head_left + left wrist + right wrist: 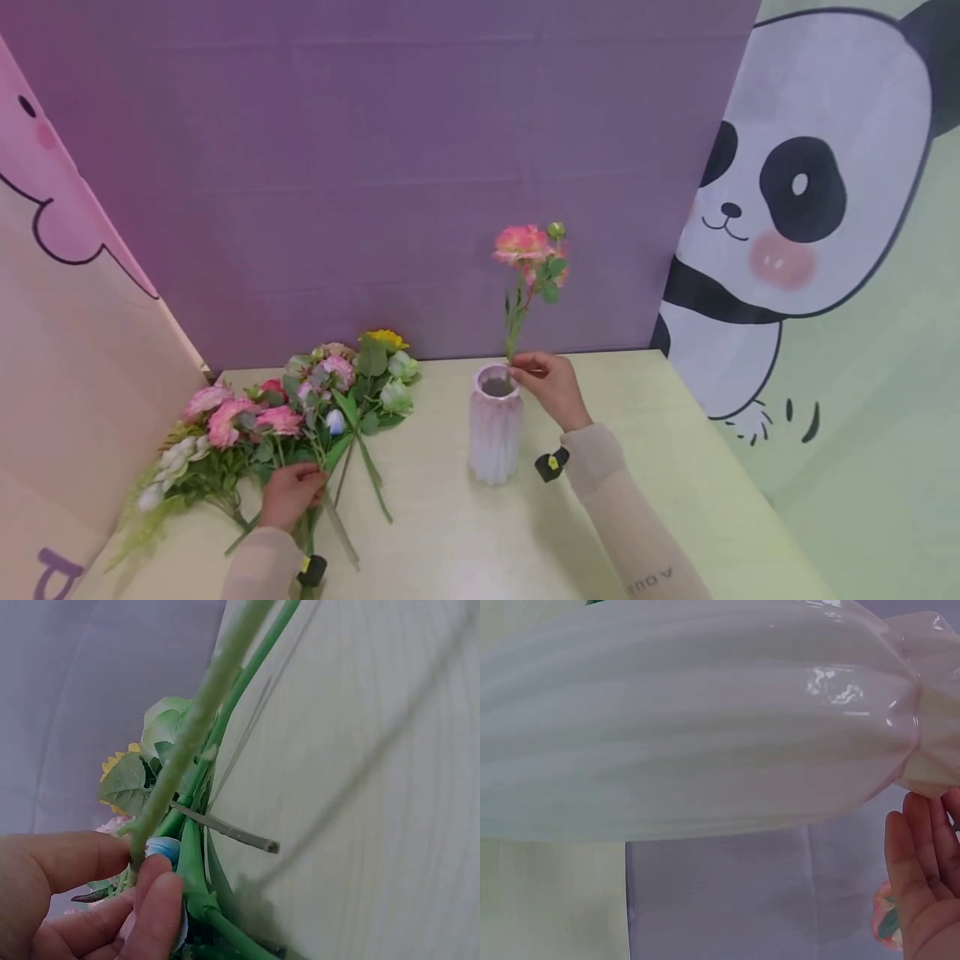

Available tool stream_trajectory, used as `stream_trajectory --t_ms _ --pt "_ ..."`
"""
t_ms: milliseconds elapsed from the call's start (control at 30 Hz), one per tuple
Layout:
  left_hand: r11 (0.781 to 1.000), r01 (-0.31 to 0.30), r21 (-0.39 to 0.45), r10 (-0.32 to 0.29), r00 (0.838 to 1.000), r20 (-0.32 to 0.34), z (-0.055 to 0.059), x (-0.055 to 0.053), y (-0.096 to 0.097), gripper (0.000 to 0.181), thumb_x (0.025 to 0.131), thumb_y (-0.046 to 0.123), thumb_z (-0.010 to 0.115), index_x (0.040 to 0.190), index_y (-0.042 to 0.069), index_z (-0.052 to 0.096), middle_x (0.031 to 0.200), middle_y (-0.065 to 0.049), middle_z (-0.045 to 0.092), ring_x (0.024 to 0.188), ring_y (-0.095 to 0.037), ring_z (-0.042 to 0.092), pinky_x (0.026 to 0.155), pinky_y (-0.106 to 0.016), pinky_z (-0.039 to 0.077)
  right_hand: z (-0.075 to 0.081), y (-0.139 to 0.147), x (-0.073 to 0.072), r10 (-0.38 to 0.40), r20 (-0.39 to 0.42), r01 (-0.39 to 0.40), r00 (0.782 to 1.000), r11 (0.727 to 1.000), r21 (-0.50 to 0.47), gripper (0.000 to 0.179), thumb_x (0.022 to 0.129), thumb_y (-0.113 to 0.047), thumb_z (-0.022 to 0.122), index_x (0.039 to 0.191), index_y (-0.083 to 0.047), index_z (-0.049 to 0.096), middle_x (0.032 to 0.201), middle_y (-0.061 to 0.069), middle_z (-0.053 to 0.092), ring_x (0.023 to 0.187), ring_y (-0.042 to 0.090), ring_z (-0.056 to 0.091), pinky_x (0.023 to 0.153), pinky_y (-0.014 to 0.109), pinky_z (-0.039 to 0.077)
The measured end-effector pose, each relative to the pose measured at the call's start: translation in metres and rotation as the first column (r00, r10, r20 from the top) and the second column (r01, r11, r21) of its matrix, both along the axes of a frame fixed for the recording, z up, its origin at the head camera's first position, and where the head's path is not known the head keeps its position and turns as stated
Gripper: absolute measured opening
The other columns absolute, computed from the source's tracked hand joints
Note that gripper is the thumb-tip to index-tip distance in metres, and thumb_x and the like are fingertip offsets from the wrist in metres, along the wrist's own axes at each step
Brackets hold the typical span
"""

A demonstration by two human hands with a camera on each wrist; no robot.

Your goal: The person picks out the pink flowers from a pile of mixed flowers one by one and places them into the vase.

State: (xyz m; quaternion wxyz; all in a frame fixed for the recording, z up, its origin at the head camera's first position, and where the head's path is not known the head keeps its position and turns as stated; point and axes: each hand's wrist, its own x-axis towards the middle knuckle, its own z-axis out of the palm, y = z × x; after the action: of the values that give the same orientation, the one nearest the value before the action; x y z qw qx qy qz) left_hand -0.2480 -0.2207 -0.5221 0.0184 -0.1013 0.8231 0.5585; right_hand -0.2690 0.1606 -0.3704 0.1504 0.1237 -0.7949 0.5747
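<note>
A pale pink-and-white ribbed vase (pixel 495 437) stands upright on the table. At its rim my right hand (pixel 553 387) pinches the stem of a pink artificial flower (pixel 522 243), which rises above the vase mouth; the stem's lower end is hidden. The right wrist view has the vase (pixel 705 727) large in front, with the fingers (pixel 922 847) by its neck. My left hand (pixel 291 493) is at the pile of artificial flowers (pixel 281 417) on the left. Between its thumb and fingers it pinches a green flower stem (pixel 187 735), as the left wrist view shows.
The pile holds pink, white and green blooms, a yellow flower (pixel 386 338) and a bluish-white bud (pixel 335 422). Several stems point toward the front of the pale table (pixel 420 533). Behind the table hangs a purple cloth (pixel 360 167); a painted panda (pixel 817 192) is on the right wall.
</note>
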Motion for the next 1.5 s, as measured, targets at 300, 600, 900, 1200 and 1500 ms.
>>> stream_trajectory --t_ms 300,600,900,1200,1500 --pt "0.996 -0.008 0.093 0.006 1.0 0.02 0.004 0.001 0.001 0.038 0.088 0.001 0.056 0.117 -0.023 0.05 0.081 -0.011 0.067 0.064 -0.009 0.059 0.058 -0.024 0.053 -0.027 0.012 -0.021 -0.006 -0.047 0.008 0.999 0.999 0.042 0.021 0.084 -0.003 0.069 0.101 0.008 0.067 0.098 0.023 0.068 0.088 0.031 0.067 0.075 0.026 0.056" --pt "0.967 -0.044 0.252 0.015 0.993 0.116 0.01 0.004 0.004 0.041 0.089 0.002 0.056 0.122 -0.021 0.045 0.081 -0.002 0.066 0.068 -0.01 0.062 0.063 -0.022 0.056 -0.032 0.013 -0.023 -0.013 -0.114 0.026 0.993 0.994 0.11 0.017 0.087 -0.007 0.067 0.099 0.004 0.07 0.098 0.019 0.068 0.089 0.03 0.067 0.074 0.029 0.056" --pt "0.95 -0.008 0.313 -0.036 0.99 0.136 0.004 0.002 0.008 0.034 0.093 0.002 0.052 0.118 -0.02 0.049 0.081 0.001 0.066 0.068 -0.009 0.059 0.064 -0.021 0.055 -0.041 0.015 -0.022 -0.07 -0.088 0.068 0.994 0.997 -0.022 0.024 0.093 -0.013 0.059 0.105 0.007 0.066 0.1 0.022 0.067 0.085 0.023 0.066 0.074 0.026 0.055" --pt "0.972 0.034 0.234 -0.058 0.994 0.095 0.01 0.007 0.018 0.036 0.095 0.006 0.053 0.119 -0.019 0.044 0.093 -0.012 0.064 0.075 -0.014 0.059 0.064 -0.024 0.054 -0.059 0.02 -0.014 -0.124 0.058 0.135 0.991 0.957 -0.256 0.027 0.095 -0.013 0.057 0.112 0.007 0.059 0.102 0.022 0.063 0.085 0.02 0.064 0.077 0.025 0.055" --pt "0.977 0.037 0.21 -0.05 0.997 0.057 0.02 0.008 0.029 0.033 0.094 0.008 0.056 0.116 -0.015 0.047 0.089 -0.008 0.062 0.077 -0.015 0.056 0.066 -0.026 0.053 -0.081 0.02 -0.005 -0.134 0.189 0.193 0.973 0.919 -0.344 0.024 0.094 -0.008 0.056 0.113 0.005 0.057 0.101 0.018 0.064 0.082 0.012 0.063 0.077 0.026 0.055"
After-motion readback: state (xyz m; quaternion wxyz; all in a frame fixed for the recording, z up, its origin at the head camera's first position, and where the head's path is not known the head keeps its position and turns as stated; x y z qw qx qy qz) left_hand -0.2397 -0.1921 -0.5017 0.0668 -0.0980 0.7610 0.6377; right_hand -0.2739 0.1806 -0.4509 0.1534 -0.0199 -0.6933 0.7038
